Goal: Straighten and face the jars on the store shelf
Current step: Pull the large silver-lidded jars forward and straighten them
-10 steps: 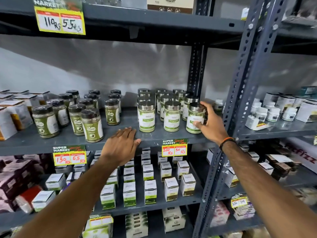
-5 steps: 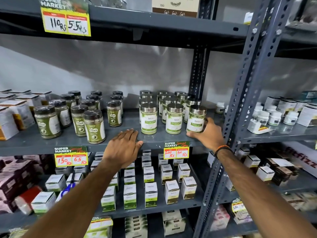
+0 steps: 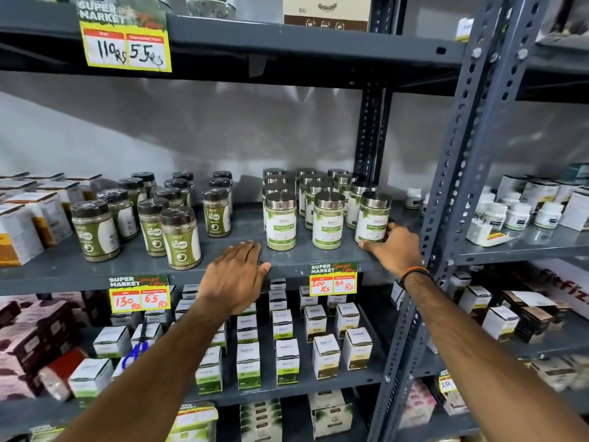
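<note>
Jars: two groups are set on the middle shelf (image 3: 134,266) of a grey metal rack (image 3: 459,161).
Rack: several shelves are carried between perforated uprights; small white boxes (image 3: 287,362) are ranged on the shelf below.
Dark-lidded jars (image 3: 181,237): olive-labelled, stood in loose rows on the left part of the shelf, well apart from both hands.
Silver-lidded jars (image 3: 281,221): white-and-green labelled, stood upright in three files to the right of centre, labels turned forward in the front row.
Right-hand front jar (image 3: 372,217): placed at the right end of the front row, tilted slightly, near the shelf's front edge.
Left hand (image 3: 234,275): laid flat, palm down, on the shelf's front edge, fingers spread and closed on nothing; the nearest silver-lidded jar is just beside the fingertips, not touched.
Right hand (image 3: 393,245): set against the base and right side of the right-hand front jar, thumb along its foot; a full grasp around it cannot be told, since the fingers are hidden behind it.
Wristband (image 3: 414,273): orange and black, worn on the right wrist.
Price tags (image 3: 333,279): yellow and red cards are fixed to the shelf edges.
</note>
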`<state>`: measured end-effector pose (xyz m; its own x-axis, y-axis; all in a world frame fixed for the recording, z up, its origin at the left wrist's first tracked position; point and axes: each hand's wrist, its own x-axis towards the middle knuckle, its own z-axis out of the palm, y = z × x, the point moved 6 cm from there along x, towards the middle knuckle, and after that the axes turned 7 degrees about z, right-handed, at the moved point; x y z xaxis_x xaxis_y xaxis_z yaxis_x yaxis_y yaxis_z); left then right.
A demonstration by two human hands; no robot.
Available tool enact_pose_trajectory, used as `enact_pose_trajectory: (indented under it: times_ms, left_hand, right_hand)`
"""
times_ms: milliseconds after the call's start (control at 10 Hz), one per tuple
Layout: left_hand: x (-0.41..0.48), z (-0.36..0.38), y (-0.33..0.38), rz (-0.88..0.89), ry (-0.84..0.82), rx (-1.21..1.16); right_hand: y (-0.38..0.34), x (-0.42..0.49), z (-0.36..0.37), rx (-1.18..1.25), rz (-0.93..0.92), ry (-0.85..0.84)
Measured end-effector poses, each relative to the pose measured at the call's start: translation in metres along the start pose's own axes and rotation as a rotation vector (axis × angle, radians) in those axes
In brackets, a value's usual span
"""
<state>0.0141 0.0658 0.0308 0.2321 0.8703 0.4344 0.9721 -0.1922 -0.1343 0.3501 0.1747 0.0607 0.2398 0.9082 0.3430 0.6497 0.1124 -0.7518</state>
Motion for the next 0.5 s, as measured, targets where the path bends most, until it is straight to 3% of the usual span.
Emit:
enact_pose_trajectory:
  times_ms: [500]
  left_hand:
    - [0.0,0.0012,-0.0005,0.006,0.01,-0.002]
  right_hand:
    - [0.0002,0.0106,0.0044,-0.038,0.056,-0.007]
